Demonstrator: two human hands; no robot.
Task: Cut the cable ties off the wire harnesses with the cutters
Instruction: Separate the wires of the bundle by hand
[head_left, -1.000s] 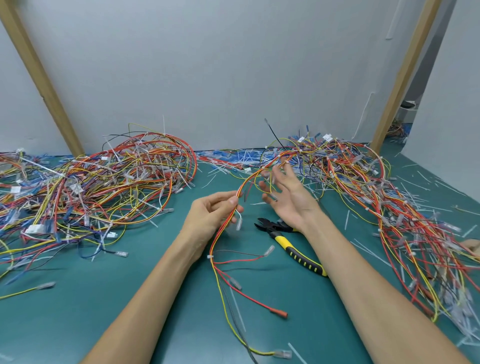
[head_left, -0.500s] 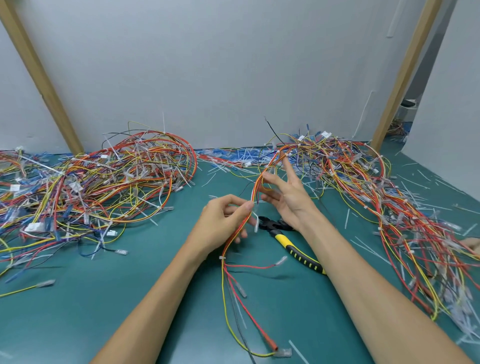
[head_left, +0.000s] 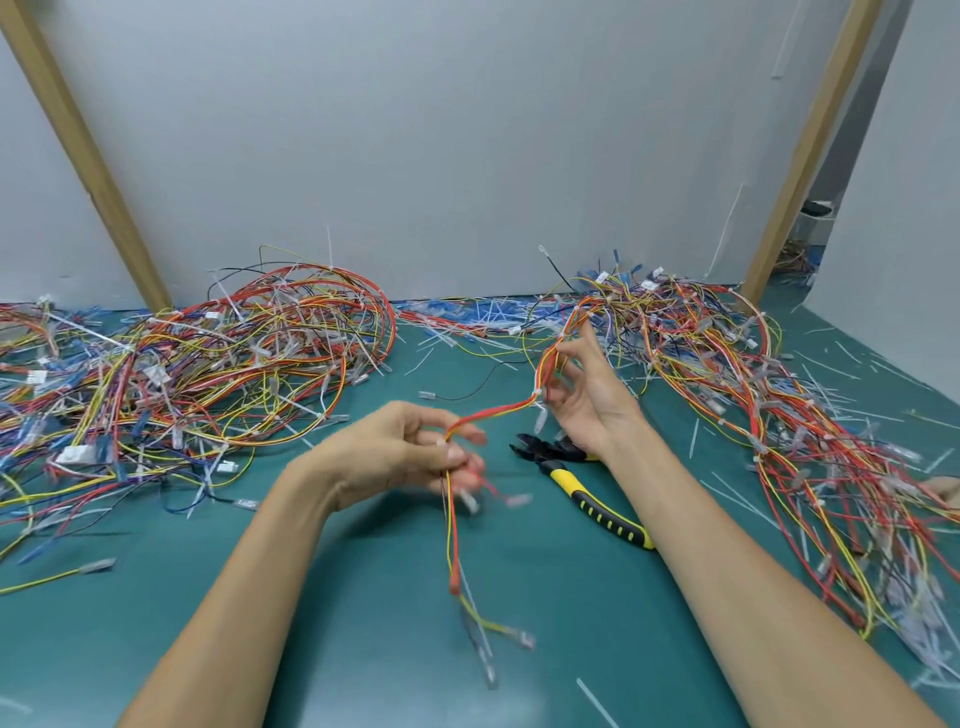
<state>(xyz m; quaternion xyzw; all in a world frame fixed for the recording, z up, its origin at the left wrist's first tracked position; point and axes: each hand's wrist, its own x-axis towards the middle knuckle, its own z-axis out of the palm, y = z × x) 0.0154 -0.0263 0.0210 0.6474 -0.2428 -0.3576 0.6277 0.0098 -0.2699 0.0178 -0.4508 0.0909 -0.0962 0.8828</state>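
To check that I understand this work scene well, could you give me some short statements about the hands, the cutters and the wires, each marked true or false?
1. The cutters with yellow and black handles lie on the green table, in neither hand. True.
2. The left hand holds nothing. False: it grips the red, orange and yellow wire harness.
3. The right hand pinches the same harness further up. True.
4. Wires are piled on the left side only. False: one tangled pile of coloured wires lies to the left, and a second pile lies to the right.
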